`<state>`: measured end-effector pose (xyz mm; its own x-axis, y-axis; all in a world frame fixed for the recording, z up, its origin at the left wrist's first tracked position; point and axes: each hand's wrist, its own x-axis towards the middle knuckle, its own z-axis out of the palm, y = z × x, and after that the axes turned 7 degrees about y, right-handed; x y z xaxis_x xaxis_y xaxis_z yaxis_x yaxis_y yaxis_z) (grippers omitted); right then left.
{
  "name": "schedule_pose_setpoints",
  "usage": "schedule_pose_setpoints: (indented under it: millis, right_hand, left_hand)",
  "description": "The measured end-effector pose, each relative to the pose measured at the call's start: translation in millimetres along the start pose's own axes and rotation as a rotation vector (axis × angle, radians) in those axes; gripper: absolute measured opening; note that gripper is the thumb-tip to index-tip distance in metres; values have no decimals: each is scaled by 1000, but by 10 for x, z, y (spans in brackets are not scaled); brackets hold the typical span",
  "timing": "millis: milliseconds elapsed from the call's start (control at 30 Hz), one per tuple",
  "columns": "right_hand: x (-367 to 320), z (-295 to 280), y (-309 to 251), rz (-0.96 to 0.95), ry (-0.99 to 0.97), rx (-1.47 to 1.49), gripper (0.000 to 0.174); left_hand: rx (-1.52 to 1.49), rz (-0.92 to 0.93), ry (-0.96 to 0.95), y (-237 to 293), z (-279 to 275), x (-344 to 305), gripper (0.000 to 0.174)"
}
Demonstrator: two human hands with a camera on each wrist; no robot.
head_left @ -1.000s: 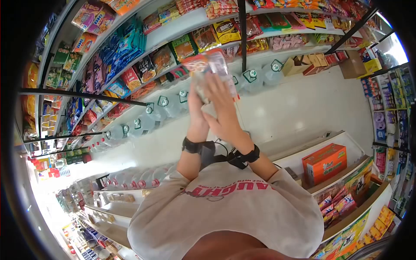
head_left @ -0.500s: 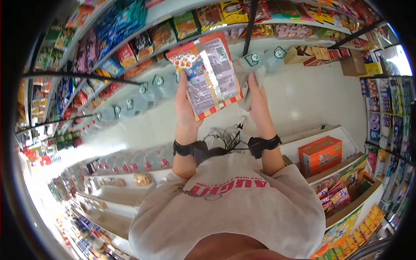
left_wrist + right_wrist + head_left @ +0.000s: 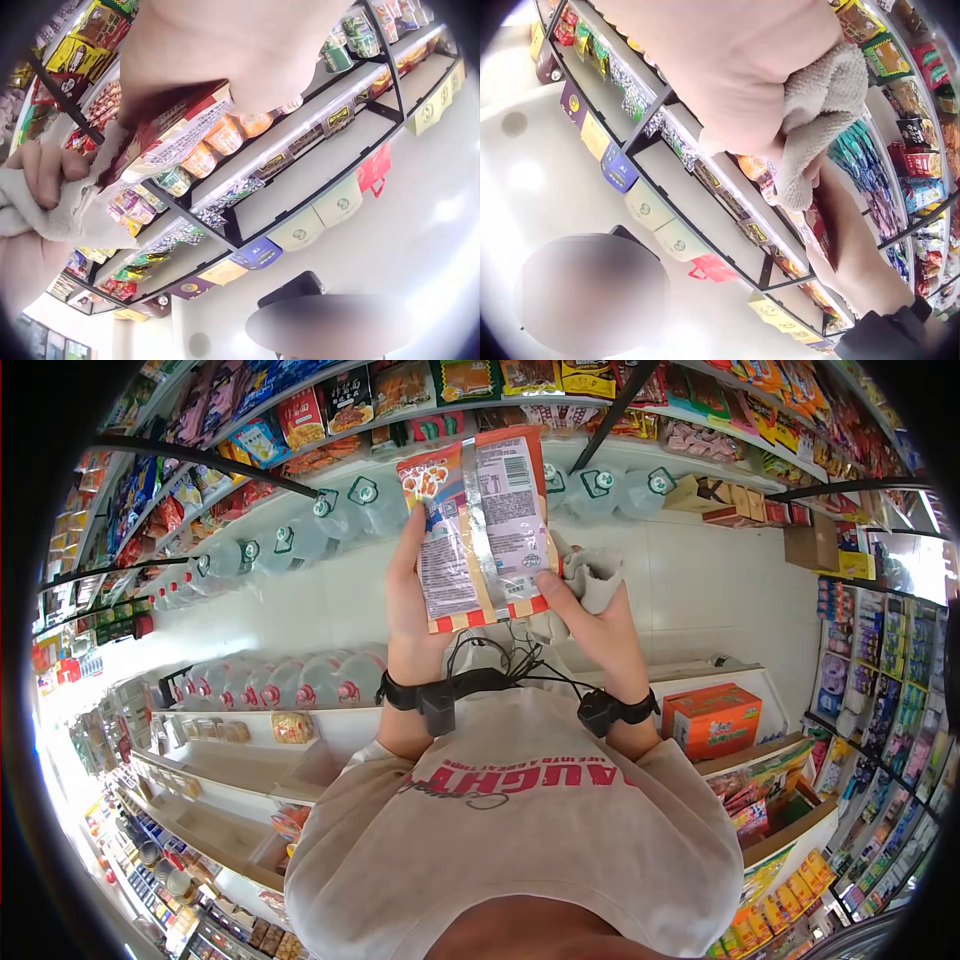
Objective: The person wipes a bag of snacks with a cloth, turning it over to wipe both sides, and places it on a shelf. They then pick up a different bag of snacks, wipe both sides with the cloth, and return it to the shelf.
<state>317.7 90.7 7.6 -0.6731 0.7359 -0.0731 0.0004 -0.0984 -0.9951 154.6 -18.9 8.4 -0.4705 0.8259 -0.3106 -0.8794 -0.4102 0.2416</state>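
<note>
A red-edged snack bag (image 3: 452, 555) is held up before the chest, its back showing printed text, a barcode and a silver seam. My left hand (image 3: 408, 600) grips its left edge, thumb on the face and fingers hidden behind. At the lower right corner, my right hand (image 3: 605, 635) lays its thumb on the bag while holding a light grey cloth (image 3: 598, 582). The left wrist view shows the bag (image 3: 176, 131) edge-on beside the fingers curled in the cloth (image 3: 67, 217). In the right wrist view the cloth (image 3: 832, 90) hangs bunched from the right hand (image 3: 735, 67).
Shelves of packaged snacks (image 3: 400, 390) curve across the front. Large water bottles (image 3: 335, 520) line the floor beneath them. An orange box (image 3: 712, 720) sits on the low shelf at right, and red-capped bottles (image 3: 300, 680) stand at left. Black wrist straps trail cables (image 3: 510, 650).
The right hand has moved off the bag's face to its right side, cloth showing, and its thumb now touches the lower corner. The bag has turned more upright, and the head view has shifted.
</note>
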Motion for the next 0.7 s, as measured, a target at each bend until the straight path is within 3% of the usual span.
schedule_pose_setpoints:
  millis: [233,333,500,700]
  right_hand:
    - [-80,72,16,-30,67,36,20]
    - [-161,-5,16,129,91,37,21]
    - [-181,-61,147,104,191,81,22]
    - [-128,-126,314,157,388,114,29]
  left_hand:
    - [-8,-41,49,-31,-62,-8,43]
    - [15,-28,110,-66,-110,10,44]
    - [30,-7,153,-128,-158,2,46]
    - [-78,-41,36,-200,-267,-51,47]
